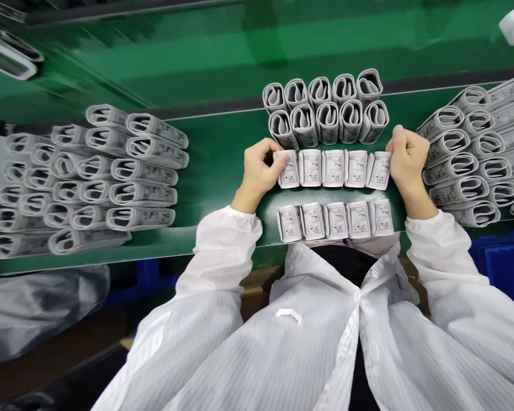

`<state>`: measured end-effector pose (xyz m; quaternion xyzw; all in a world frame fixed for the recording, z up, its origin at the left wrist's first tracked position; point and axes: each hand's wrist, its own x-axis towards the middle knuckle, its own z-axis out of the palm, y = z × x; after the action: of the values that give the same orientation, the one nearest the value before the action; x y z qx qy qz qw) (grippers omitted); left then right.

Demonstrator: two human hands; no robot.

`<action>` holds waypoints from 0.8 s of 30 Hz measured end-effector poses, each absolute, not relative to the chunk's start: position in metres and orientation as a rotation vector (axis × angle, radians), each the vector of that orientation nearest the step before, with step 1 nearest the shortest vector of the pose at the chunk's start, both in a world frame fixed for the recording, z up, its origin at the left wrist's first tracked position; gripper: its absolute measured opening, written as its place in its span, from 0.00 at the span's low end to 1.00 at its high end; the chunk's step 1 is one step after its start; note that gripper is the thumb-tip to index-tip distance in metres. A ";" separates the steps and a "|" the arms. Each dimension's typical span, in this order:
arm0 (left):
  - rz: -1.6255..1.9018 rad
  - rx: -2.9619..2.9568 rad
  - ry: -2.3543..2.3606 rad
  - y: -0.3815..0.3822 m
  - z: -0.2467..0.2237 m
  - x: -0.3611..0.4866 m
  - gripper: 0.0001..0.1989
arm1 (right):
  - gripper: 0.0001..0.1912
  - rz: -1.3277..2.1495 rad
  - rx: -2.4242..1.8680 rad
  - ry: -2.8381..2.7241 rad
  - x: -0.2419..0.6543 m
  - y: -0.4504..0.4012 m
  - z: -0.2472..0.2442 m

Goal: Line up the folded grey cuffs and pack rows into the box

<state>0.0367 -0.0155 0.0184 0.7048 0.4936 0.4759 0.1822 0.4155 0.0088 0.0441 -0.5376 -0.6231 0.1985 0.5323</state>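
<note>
Across the green belt [214, 188] in front of me lies a row of several folded grey-white cuffs with printed diagram labels, label side up. My left hand [257, 171] pinches the row's left end cuff [288, 169] at its outer edge. At the other end, my right hand [406, 162] presses against the right end cuff [379, 170]. Between the hands stand the middle cuffs, such as one [333, 168] touching its neighbours. A similar row [336, 220] lies nearer me, and two rows of cuffs [325, 108] stand farther out, open ends showing.
Large stacks of rolled cuffs lie on the belt to the left [89, 177] and right [466, 154]. A second green belt [197, 51] runs beyond. Blue bins [501, 268] sit below the right edge, and a grey plastic sheet [34, 314] hangs at lower left.
</note>
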 end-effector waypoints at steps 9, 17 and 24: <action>1.365 1.958 1.376 -0.016 0.018 0.034 0.30 | 0.42 0.502 -1.305 -1.471 0.417 0.010 0.039; 1.389 1.985 1.374 -0.015 0.016 0.032 0.30 | 0.43 0.497 -1.358 -1.512 0.414 0.008 0.043; 1.406 2.018 1.415 -0.017 0.021 0.034 0.31 | 0.47 0.503 -1.309 -1.455 0.412 0.009 0.040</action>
<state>0.0342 -0.0171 0.0211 0.7031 0.4929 0.4896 0.1514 0.4118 0.0091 0.0401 -0.5486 -0.6098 0.2108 0.5318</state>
